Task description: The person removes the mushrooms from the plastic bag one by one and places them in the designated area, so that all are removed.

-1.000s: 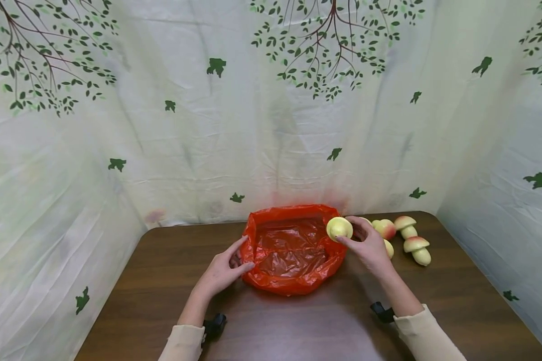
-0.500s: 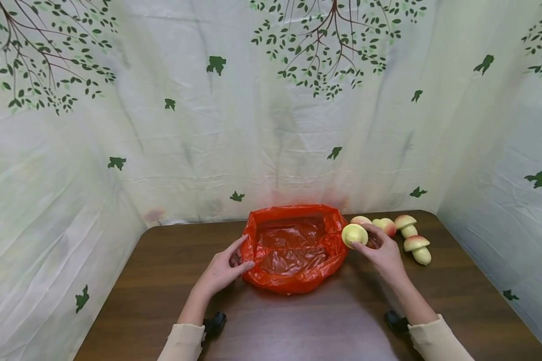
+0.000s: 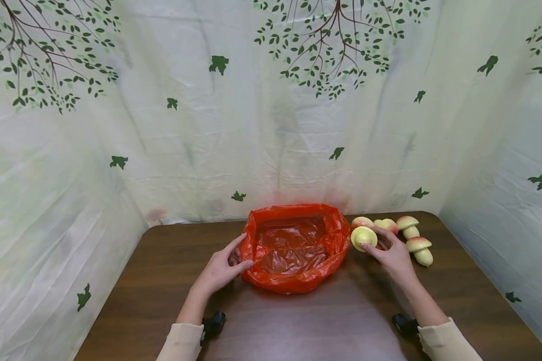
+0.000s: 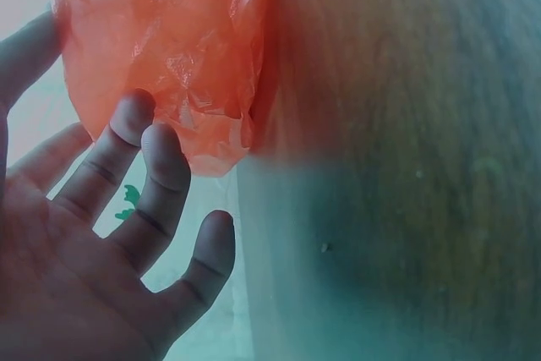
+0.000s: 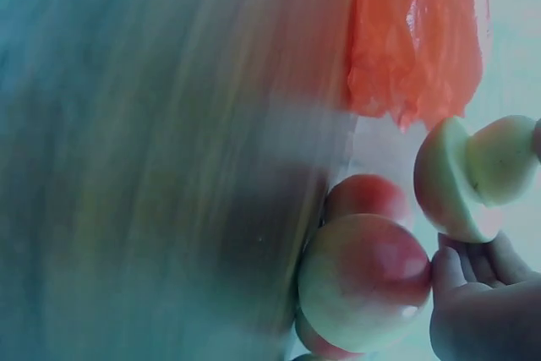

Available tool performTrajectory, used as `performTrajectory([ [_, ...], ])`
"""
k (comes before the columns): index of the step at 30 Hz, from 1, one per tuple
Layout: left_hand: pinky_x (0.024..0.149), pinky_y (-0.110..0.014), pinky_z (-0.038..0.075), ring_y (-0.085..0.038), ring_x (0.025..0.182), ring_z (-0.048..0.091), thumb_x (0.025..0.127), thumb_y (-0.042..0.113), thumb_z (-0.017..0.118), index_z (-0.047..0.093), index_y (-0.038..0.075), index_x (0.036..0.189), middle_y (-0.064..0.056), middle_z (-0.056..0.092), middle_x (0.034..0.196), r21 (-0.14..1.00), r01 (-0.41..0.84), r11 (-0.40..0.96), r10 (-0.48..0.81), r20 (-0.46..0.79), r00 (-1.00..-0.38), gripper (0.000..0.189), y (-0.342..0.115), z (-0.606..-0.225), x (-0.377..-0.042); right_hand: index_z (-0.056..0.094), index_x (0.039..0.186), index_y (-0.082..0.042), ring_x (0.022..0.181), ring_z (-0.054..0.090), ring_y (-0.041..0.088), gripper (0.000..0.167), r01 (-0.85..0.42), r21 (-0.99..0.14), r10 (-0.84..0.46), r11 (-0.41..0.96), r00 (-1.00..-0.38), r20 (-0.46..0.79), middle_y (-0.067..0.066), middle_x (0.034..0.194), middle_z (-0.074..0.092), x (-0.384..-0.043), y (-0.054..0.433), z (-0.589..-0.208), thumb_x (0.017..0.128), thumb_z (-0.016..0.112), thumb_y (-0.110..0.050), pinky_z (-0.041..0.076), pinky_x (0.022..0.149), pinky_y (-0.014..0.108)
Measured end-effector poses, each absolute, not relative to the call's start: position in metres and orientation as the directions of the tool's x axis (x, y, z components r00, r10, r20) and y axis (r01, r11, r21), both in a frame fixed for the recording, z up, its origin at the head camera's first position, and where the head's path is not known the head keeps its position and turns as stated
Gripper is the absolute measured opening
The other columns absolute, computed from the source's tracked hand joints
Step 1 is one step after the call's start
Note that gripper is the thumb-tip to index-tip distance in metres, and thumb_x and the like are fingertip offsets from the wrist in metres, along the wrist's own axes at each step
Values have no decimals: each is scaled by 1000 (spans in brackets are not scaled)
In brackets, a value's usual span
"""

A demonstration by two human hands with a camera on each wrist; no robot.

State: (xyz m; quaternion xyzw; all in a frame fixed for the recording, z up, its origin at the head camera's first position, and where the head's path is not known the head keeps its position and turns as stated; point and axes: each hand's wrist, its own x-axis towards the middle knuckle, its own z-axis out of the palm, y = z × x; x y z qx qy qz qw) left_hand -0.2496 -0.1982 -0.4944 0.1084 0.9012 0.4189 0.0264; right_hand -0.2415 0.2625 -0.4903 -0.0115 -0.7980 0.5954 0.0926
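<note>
A red plastic bag (image 3: 293, 245) stands on the table with its mouth spread wide. At its left rim is my left hand (image 3: 221, 265), thumb and index finger touching the plastic. The left wrist view shows the other fingers of the left hand (image 4: 110, 217) spread and loosely bent beside the bag (image 4: 169, 48). Right of the bag, my right hand (image 3: 393, 253) pinches a cream toy mushroom (image 3: 363, 238), its stem toward me. The right wrist view shows this mushroom (image 5: 444, 179) side-on, fingers of the right hand (image 5: 486, 298) under its cap.
Two toy mushrooms (image 3: 418, 244) (image 3: 407, 227) lie at the right of the brown table (image 3: 271, 326). Rounded red-and-cream pieces (image 3: 362, 222) (image 3: 386, 225) sit behind my right hand. A leaf-printed pale curtain (image 3: 280, 150) closes off the table's back.
My right hand has moved right with the mushroom, from over the bag's right rim to beside the other pieces. The left hand has stayed at the bag's left rim.
</note>
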Motion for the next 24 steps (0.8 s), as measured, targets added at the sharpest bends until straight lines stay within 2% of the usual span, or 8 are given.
performTrajectory([
  [7, 67, -29, 52, -18, 83, 56, 92, 45, 81, 44, 31, 162, -3, 61, 99, 764, 161, 625, 218, 28, -976, 81, -198, -494, -249, 51, 150, 5, 111, 49, -23, 65, -105, -944, 123, 313, -981, 150, 24, 154, 52, -239, 269, -492, 95, 80, -13, 43, 93, 1],
  [14, 69, -29, 52, -19, 82, 56, 92, 43, 82, 44, 30, 162, -4, 61, 101, 763, 168, 624, 221, 34, -975, 80, -198, -493, -249, 51, 149, 6, 108, 51, -20, 65, -103, -936, 136, 337, -978, 156, 23, 150, 54, -231, 274, -489, 94, 81, -12, 47, 91, 5],
  [19, 68, -29, 52, -19, 83, 56, 92, 43, 82, 45, 30, 162, -4, 60, 102, 763, 162, 626, 218, 28, -976, 80, -198, -493, -249, 55, 144, 5, 103, 52, -17, 63, -142, -885, 121, 444, -969, 216, 25, 142, 60, -229, 276, -492, 92, 85, -15, 48, 86, 7],
  [22, 68, -29, 52, -19, 83, 56, 92, 44, 82, 45, 30, 162, -4, 60, 101, 762, 161, 627, 218, 27, -976, 80, -198, -492, -249, 58, 141, 3, 101, 56, -11, 64, -156, -841, 114, 518, -962, 249, 23, 138, 64, -228, 276, -493, 90, 87, -19, 48, 84, 7],
  [24, 68, -29, 52, -19, 83, 56, 92, 43, 82, 45, 30, 162, -4, 60, 101, 763, 161, 626, 218, 28, -976, 80, -198, -492, -249, 59, 140, 3, 106, 63, 0, 64, -158, -817, 112, 554, -959, 262, 24, 137, 65, -228, 275, -493, 88, 88, -20, 47, 83, 6],
])
